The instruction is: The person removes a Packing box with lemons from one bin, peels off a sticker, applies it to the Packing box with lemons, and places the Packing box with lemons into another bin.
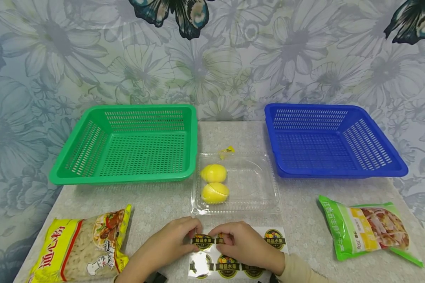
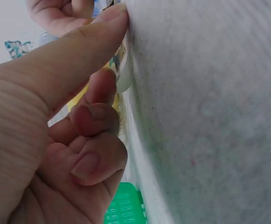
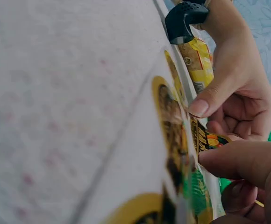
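A sheet of round black-and-gold fruit stickers (image 1: 228, 268) lies on the table in front of me. One sticker (image 1: 203, 241) is between my hands, its edge raised from the sheet in the right wrist view. At its left edge, my left hand (image 1: 175, 240) pinches it between thumb and index finger; the other fingers curl in, as the left wrist view shows. My right hand (image 1: 239, 243) pinches the opposite edge, thumb (image 3: 219, 158) on the sticker's face. Just beyond the sheet stands a clear plastic box (image 1: 248, 184) with two yellow lemons (image 1: 214, 173) inside.
A green basket (image 1: 124, 181) stands at the back left, a blue basket (image 1: 339, 173) at the back right. A yellow food bag (image 1: 78, 247) lies left, a green food packet (image 1: 371, 228) right. Behind the box is a small yellow piece (image 1: 229, 149). Patterned wallpaper rises behind.
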Tool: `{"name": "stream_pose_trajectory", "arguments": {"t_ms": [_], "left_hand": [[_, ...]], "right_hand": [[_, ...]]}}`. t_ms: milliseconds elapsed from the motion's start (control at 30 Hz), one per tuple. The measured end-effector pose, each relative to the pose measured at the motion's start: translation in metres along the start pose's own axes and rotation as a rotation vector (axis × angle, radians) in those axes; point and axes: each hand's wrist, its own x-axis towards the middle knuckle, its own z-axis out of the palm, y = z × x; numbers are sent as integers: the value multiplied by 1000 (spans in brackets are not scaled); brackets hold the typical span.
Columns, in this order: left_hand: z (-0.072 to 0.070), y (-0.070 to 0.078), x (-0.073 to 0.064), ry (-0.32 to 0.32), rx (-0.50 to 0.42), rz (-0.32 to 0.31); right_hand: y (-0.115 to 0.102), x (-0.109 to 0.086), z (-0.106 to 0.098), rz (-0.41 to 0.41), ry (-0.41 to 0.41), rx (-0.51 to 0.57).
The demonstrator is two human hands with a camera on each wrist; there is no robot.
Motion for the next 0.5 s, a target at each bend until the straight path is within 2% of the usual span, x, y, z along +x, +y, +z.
{"name": "stream_pose_trajectory", "arguments": {"t_ms": [100, 267, 500], "left_hand": [[1, -2, -2, 10, 15, -7], [0, -4, -4, 7, 5, -12], [0, -2, -2, -2, -9, 51]], "right_hand": [[0, 1, 1, -5, 5, 2], [2, 1, 3, -80, 44, -49], [1, 0, 5, -99, 68, -60]]}}
